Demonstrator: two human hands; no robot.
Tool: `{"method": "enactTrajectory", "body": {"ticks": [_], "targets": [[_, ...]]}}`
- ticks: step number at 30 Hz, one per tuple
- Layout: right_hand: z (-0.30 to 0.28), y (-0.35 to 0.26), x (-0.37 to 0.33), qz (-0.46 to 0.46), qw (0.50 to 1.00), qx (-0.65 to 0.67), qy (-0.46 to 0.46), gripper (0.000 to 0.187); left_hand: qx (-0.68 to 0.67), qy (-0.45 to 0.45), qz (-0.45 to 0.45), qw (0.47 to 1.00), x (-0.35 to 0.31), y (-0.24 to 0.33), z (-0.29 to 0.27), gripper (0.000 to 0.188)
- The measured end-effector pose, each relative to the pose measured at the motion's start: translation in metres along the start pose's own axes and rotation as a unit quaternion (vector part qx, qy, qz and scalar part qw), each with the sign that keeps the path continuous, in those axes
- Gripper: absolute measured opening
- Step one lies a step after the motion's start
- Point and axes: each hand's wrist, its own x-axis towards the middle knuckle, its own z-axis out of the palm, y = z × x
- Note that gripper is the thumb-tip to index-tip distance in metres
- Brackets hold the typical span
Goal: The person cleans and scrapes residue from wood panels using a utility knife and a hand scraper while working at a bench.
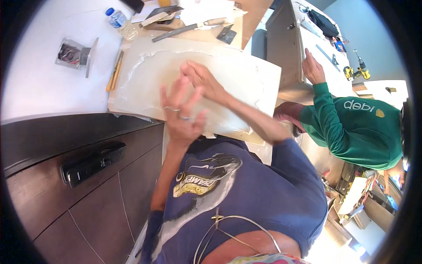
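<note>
Both of my hands are over a pale board (237, 75) that lies on the bench, with whitish smears along its edges. My left hand (181, 115) is raised with its fingers spread and blurred by motion; rings show on it. Nothing is in its grasp. Just beyond it, my right hand (204, 81) reaches in from the right, its fingers stretched and close to the left fingertips. I cannot tell whether the hands touch. No held object shows in the right hand, though its fingertips are partly hidden.
Beside the board's left edge lie thin wooden-handled tools (115, 72). A water bottle (121, 23) and an open wall box (71, 53) are farther left. Behind lies a long file-like tool (189, 29). A person in green (351, 127) stands right, near a yellow drill (358, 70).
</note>
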Motion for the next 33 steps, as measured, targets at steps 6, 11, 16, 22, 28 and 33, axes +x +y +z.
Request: {"method": "enactTrajectory", "body": {"ticks": [6,11,16,22,28,33], "targets": [[0.064,-0.04,-0.058,0.123,0.926,0.327,0.141,0.026,-0.115,-0.133,0.168,0.97,0.011,-0.032,0.026,0.046],[0.107,-0.065,-0.079,0.168,0.855,0.346,0.347,0.026,-0.172,-0.141,0.09,0.971,-0.01,-0.075,-0.004,0.053],[0.096,-0.036,-0.113,0.05,0.867,0.291,0.401,0.027,-0.023,-0.07,-0.038,0.997,-0.015,-0.157,-0.06,0.045],[0.114,-0.039,-0.108,0.087,0.894,0.195,0.394,0.034,0.032,0.03,-0.087,0.995,-0.025,-0.237,-0.122,0.035],[0.127,-0.028,-0.102,0.119,0.932,0.093,0.329,0.033,0.003,-0.02,-0.108,0.994,-0.03,-0.226,-0.112,0.034],[0.141,-0.027,-0.103,0.147,0.945,0.093,0.277,0.023,-0.013,-0.062,-0.067,0.996,0.007,-0.2,-0.092,0.032]]}}
